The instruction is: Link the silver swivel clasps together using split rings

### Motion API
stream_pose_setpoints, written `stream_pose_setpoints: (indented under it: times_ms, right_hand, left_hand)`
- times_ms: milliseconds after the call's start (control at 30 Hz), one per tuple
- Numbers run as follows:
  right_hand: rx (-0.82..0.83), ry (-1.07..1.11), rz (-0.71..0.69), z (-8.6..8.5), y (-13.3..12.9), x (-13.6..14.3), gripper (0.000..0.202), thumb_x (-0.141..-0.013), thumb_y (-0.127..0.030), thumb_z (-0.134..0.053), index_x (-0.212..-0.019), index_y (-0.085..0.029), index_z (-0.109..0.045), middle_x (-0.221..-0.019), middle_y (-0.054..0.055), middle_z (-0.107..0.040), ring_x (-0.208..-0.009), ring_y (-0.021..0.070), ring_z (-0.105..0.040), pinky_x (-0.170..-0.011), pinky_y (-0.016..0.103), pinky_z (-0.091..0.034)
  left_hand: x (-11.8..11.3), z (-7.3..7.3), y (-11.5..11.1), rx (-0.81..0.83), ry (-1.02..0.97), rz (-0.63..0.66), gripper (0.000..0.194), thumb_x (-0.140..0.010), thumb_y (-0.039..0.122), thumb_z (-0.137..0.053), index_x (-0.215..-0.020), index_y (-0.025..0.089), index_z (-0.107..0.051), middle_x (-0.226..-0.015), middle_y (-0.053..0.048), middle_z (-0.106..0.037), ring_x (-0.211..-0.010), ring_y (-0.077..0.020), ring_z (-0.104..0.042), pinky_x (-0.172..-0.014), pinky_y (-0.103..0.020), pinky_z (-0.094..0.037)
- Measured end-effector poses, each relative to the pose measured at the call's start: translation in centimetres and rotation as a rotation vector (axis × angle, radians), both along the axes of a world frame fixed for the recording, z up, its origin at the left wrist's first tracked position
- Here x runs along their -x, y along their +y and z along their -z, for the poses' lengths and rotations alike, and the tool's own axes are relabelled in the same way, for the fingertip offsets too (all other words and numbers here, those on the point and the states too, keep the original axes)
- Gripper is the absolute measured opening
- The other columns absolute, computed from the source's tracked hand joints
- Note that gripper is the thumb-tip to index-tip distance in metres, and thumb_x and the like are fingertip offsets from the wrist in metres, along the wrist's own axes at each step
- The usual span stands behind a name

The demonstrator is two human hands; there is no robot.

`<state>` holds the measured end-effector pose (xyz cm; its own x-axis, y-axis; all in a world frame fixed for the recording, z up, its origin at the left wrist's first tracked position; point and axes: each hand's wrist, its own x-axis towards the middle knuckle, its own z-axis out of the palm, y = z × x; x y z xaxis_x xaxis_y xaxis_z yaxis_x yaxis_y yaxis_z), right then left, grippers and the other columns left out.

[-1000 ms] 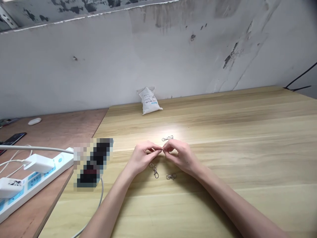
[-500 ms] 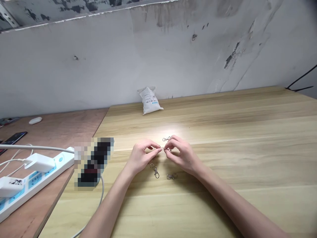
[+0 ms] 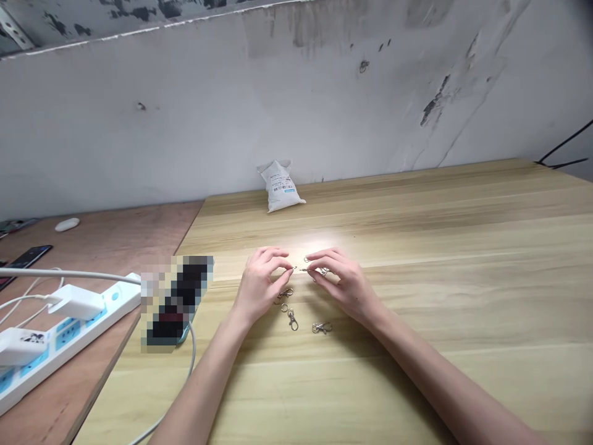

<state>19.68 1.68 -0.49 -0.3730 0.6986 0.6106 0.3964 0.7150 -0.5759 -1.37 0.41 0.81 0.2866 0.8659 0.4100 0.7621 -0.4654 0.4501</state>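
My left hand (image 3: 260,281) pinches a tiny metal piece (image 3: 294,267), perhaps a ring, between thumb and forefinger. Facing it across a narrow gap, my right hand (image 3: 341,278) pinches a thin silvery metal piece (image 3: 303,269); its exact kind is too small to tell. Silver swivel clasps with rings lie around them: one clasp (image 3: 286,293) beside the left fingers, another clasp (image 3: 292,320) nearer me with its ring (image 3: 284,308), and a third clasp (image 3: 321,327) to the right. More metal hardware (image 3: 324,271) is partly hidden behind the right fingers.
A white printed packet (image 3: 281,186) rests at the back of the wooden table (image 3: 440,247), near the wall. A pixelated phone-like object (image 3: 178,303) with a grey cable (image 3: 193,358) lies at left. Further left, a white power strip (image 3: 111,312) holds plugged-in chargers.
My hands have drawn slightly apart, and the gap between the pinched pieces has widened. The left hand has lifted a little, uncovering the clasp beside it.
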Motion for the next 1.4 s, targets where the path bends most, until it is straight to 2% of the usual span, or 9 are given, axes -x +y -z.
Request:
stream_pose_setpoints:
  times_ms: [167,333,1167,1400]
  right_hand:
    - [-0.179,-0.138,0.117,0.57,0.22,0.08,0.013,-0.092,-0.021,-0.058,-0.089,-0.024,-0.070,-0.123,0.006,-0.067,-0.127,0.0277,-0.052,-0.106,0.055,-0.038]
    - [-0.233,-0.192,0.176,0.83,0.15,0.08,0.015,-0.093,-0.024,-0.058,-0.088,-0.024,-0.072,-0.135,0.009,-0.059,-0.138,0.0325,-0.040,-0.109,0.059,-0.032]
    - [-0.215,-0.165,0.166,0.91,0.07,0.32,0.013,-0.091,-0.021,-0.058,-0.089,-0.025,-0.071,-0.127,0.008,-0.063,-0.135,0.0322,-0.042,-0.107,0.058,-0.034]
    - [-0.140,-0.130,0.170,0.77,-0.27,0.49,0.010,-0.088,-0.019,-0.058,-0.086,-0.023,-0.067,-0.127,0.008,-0.063,-0.135,0.0312,-0.042,-0.109,0.057,-0.032]
  left_hand:
    - [-0.10,0.11,-0.08,-0.163,0.208,-0.016,0.012,-0.090,0.022,-0.059,-0.085,0.024,-0.070,-0.134,-0.005,-0.059,-0.140,-0.0281,-0.037,-0.114,-0.055,-0.025]
    - [-0.52,0.03,-0.25,-0.213,0.267,-0.002,0.015,-0.090,0.022,-0.059,-0.081,0.024,-0.071,-0.141,-0.006,-0.054,-0.144,-0.0288,-0.032,-0.115,-0.059,-0.023]
    - [-0.88,0.08,-0.40,-0.209,0.245,0.024,0.012,-0.088,0.023,-0.062,-0.078,0.022,-0.069,-0.143,-0.007,-0.053,-0.142,-0.0298,-0.034,-0.115,-0.061,-0.024]
    - [-0.96,0.03,-0.41,-0.214,0.223,0.020,0.013,-0.088,0.023,-0.061,-0.078,0.022,-0.069,-0.142,-0.006,-0.053,-0.142,-0.0296,-0.034,-0.115,-0.060,-0.023]
